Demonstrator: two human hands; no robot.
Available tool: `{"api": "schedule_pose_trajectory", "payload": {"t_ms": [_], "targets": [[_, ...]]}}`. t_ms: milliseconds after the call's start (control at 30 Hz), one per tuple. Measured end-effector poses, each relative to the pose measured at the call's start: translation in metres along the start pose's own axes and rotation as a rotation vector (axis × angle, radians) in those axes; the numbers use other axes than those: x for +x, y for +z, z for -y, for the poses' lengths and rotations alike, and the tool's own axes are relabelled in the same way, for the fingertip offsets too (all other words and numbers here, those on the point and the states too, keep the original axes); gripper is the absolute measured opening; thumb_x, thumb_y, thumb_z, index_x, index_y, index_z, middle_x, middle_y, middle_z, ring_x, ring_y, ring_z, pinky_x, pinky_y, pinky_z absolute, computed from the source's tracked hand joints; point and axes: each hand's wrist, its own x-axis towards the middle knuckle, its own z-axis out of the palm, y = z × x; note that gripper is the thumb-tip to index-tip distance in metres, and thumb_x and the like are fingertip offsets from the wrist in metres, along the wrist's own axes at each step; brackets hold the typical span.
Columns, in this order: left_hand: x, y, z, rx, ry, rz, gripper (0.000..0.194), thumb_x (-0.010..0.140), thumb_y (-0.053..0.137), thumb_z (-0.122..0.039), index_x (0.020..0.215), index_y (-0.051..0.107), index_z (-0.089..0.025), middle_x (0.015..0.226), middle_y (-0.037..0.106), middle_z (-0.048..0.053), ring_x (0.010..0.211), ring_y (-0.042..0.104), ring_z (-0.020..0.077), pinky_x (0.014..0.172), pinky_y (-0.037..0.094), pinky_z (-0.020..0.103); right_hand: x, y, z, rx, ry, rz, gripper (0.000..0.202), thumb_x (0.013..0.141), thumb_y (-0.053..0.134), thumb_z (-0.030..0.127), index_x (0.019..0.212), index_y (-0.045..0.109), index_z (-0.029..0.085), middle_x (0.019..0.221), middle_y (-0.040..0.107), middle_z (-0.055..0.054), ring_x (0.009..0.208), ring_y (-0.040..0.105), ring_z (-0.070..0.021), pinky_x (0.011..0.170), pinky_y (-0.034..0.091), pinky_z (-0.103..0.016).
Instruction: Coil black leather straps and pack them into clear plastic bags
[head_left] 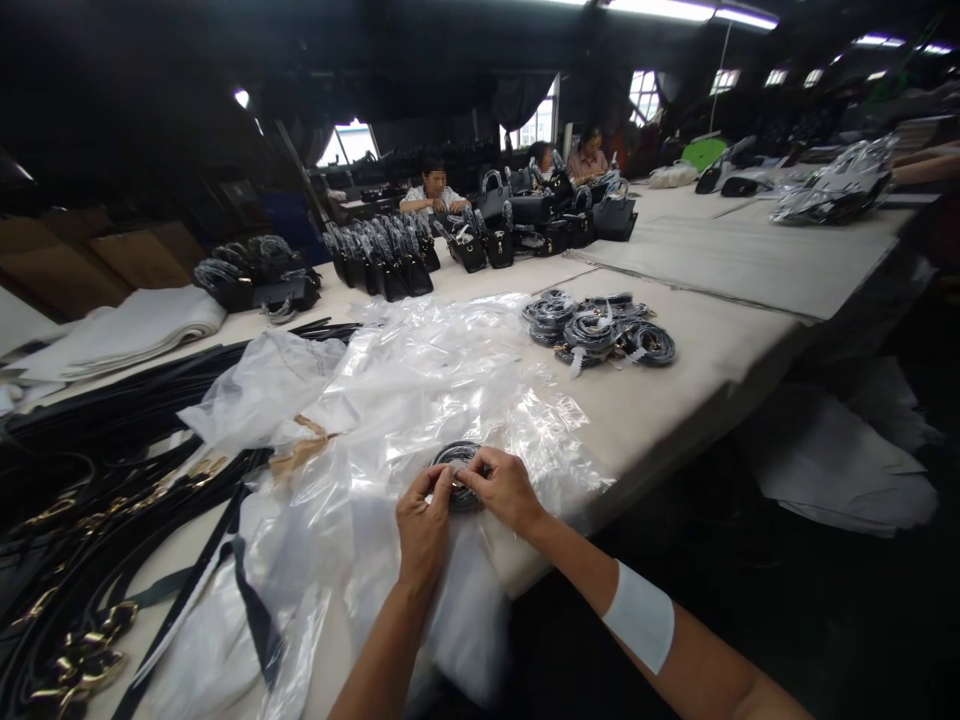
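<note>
Over the table (739,350), the round coil (456,452), with no long axis, sits between my left hand (422,515) and right hand (510,488), both pinching it narrowly, neither clearly nearer.

The coiled strap (456,452) looks glossy; plastic sheets (420,385), crinkled and shiny; clasps (120,613), gold-toned metal; tabletop (697,350), matt.

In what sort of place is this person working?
Probably a handbag factory or packing workshop: black handbags stand grouped on the long table, loose black straps lie at the left, and coiled, wrapped straps sit in a pile.
</note>
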Motion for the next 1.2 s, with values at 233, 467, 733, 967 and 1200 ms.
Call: {"api": "schedule_pose_trajectory", "payload": {"t_ms": [233, 467, 733, 967, 1200], "targets": [[-0.004, 0.001, 0.006, 0.282, 0.257, -0.059, 0.023, 0.090, 0.056, -0.037, 0.092, 0.072, -0.021, 0.086, 0.075, 0.004, 0.082, 0.065, 0.0215, 0.080, 0.047, 0.033, 0.011, -0.002, -0.005, 0.269, 0.122, 0.101, 0.019, 0.070, 0.076, 0.031, 0.081, 0.070, 0.018, 0.066, 0.065, 0.001, 0.060, 0.057, -0.0126, 0.056, 0.045, -0.022], [-0.002, 0.005, 0.011, 0.523, 0.544, -0.024, 0.022, 0.093, 0.051, -0.030, 0.096, 0.071, -0.021, 0.090, 0.077, 0.007, 0.079, 0.067, 0.0218, 0.088, 0.042, 0.038, 0.007, 0.004, -0.007, 0.205, 0.162, 0.018, 0.003, 0.070, 0.067, 0.020, 0.071, 0.069, 0.018, 0.065, 0.067, 0.000, 0.061, 0.060, -0.0149, 0.058, 0.046, -0.023], [-0.002, -0.006, 0.007, 0.298, 0.145, 0.013, 0.031, 0.094, 0.047, -0.044, 0.088, 0.069, -0.022, 0.081, 0.074, 0.004, 0.080, 0.067, 0.0225, 0.077, 0.049, 0.034, -0.004, 0.007, -0.002, 0.155, 0.068, -0.046, 0.008, 0.077, 0.067, 0.024, 0.070, 0.069, 0.022, 0.067, 0.067, 0.001, 0.064, 0.060, -0.0158, 0.062, 0.045, -0.025], [0.025, -0.019, 0.003, 0.129, 0.015, 0.330, 0.036, 0.076, 0.065, -0.053, 0.085, 0.072, -0.019, 0.075, 0.074, 0.004, 0.073, 0.069, 0.0235, 0.069, 0.053, 0.032, -0.003, 0.001, 0.001, 0.165, -0.001, -0.045, 0.010, 0.077, 0.068, 0.017, 0.070, 0.072, 0.021, 0.067, 0.069, 0.002, 0.066, 0.064, -0.0151, 0.063, 0.047, -0.023], [0.046, -0.017, 0.011, 0.318, 0.050, 0.248, 0.036, 0.064, 0.066, -0.059, 0.073, 0.073, -0.025, 0.074, 0.075, 0.000, 0.076, 0.069, 0.0277, 0.069, 0.053, 0.033, -0.009, 0.007, 0.007, -0.174, -0.132, -0.175, 0.017, 0.071, 0.064, 0.010, 0.083, 0.066, 0.022, 0.092, 0.068, -0.002, 0.083, 0.067, -0.0188, 0.072, 0.050, -0.026]]}}
